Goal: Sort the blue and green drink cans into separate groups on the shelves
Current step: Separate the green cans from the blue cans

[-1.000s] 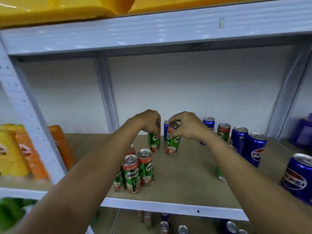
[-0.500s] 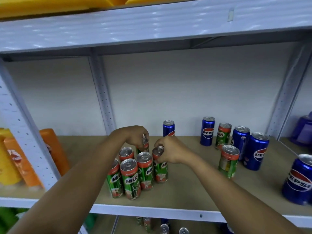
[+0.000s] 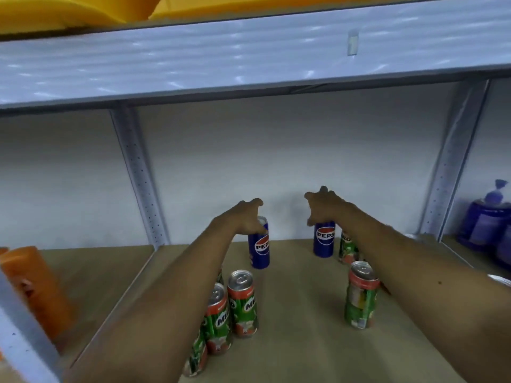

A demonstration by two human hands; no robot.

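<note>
Toward the shelf's (image 3: 290, 313) back edge we log two glossy cylindrical blue Pepsi cans: left can (image 3: 259, 248) under our left hand (image 3: 246, 217), right can (image 3: 324, 239) under our right hand (image 3: 322, 207), fingers spread. Green Milo cans (image 3: 243, 302) cluster near the front edge.

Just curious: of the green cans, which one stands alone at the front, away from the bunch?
The green can beside the right forearm, front right of the shelf. The other front green cans cluster together by the left forearm.
</note>
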